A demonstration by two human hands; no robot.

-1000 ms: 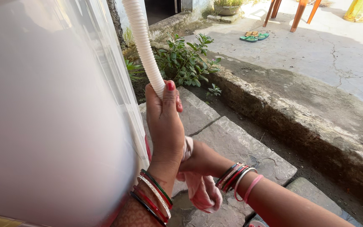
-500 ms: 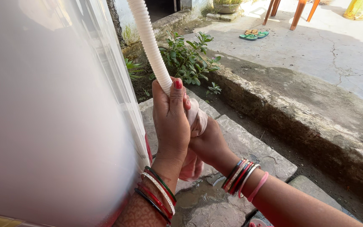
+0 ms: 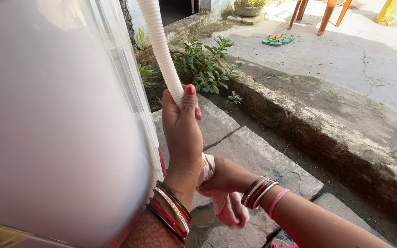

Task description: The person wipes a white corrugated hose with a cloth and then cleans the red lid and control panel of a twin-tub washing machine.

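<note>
White ribbed hose (image 3: 161, 50) sits gripped in our left hand (image 3: 182, 133) at centre frame, while our right hand (image 3: 224, 177) clutches a pink cloth (image 3: 228, 209) low on it, so wiping looks unfinished.

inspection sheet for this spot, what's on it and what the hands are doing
surface: stone slabs, a wet patch by the near edge
job's things: white ribbed hose running up out of view; pink cloth hanging below the hands
clutter: nothing seen
grippers: left hand in a closed grip on the hose; right hand closed on the cloth
cables: nothing seen
surroundings: large white appliance at left, green plant, concrete curb, green sandals
</note>
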